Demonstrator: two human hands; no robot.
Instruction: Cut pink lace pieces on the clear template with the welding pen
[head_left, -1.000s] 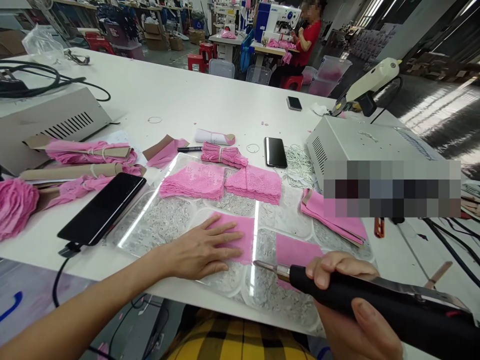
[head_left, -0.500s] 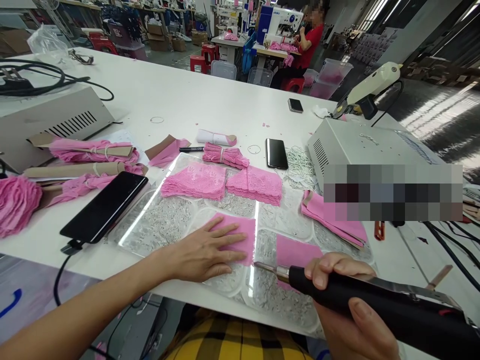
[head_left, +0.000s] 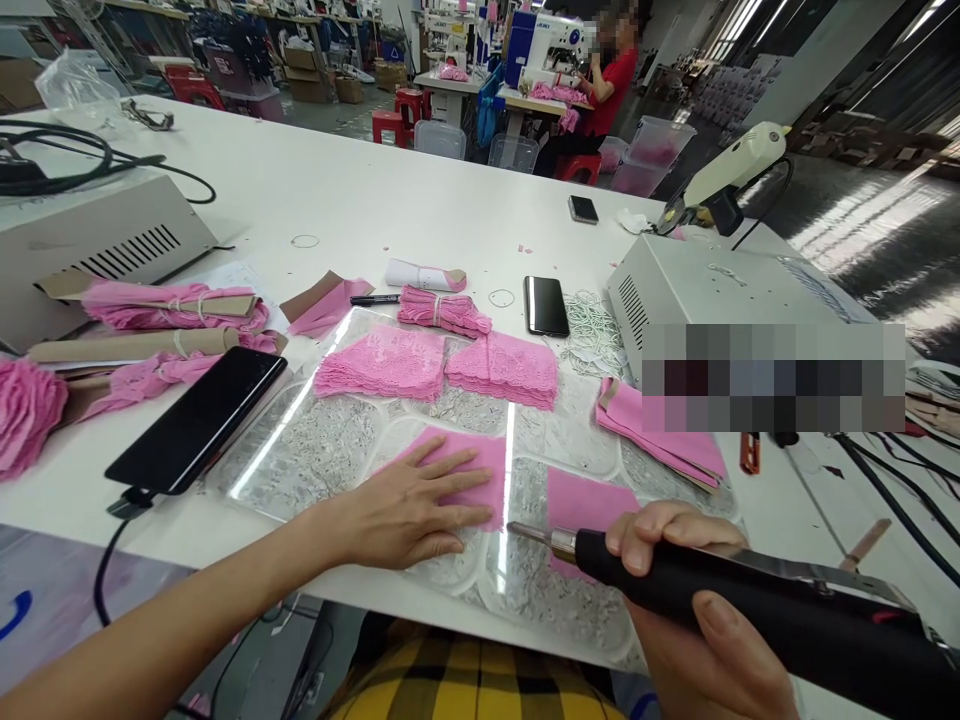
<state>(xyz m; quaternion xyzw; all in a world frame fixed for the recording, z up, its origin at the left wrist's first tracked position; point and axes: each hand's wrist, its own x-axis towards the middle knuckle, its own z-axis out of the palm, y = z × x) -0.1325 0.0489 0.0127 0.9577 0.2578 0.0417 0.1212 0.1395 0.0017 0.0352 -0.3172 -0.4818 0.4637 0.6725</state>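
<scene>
My left hand (head_left: pixel 405 505) lies flat with spread fingers on a pink fabric piece (head_left: pixel 491 475), partly covering it. Under the fabric is a clear, patterned sheet (head_left: pixel 300 455) on the white table. My right hand (head_left: pixel 697 570) is wrapped round a black hand-held tool (head_left: pixel 832 605) with a narrow metal tip (head_left: pixel 529 533). That tip points left, at the fabric's lower right corner; whether it touches, I cannot tell. A second pink fabric piece (head_left: pixel 589 497) lies just beyond the tool, which partly hides it. Farther back sit two stacks of pink lace pieces (head_left: pixel 382 365).
A phone with a cable (head_left: pixel 202 420) lies at left, near pink bundles (head_left: pixel 176 305). Behind the lace are a tied pink bundle (head_left: pixel 442 310) and another phone (head_left: pixel 546 306). Folded pink fabric (head_left: pixel 660 435) and a grey metal box (head_left: pixel 720 280) stand right. A person in red (head_left: pixel 616 85) sits at a sewing machine.
The view has shifted slightly, so the table and its things appear a little farther left. Both hands, the fabric and the tool keep nearly the same positions.
</scene>
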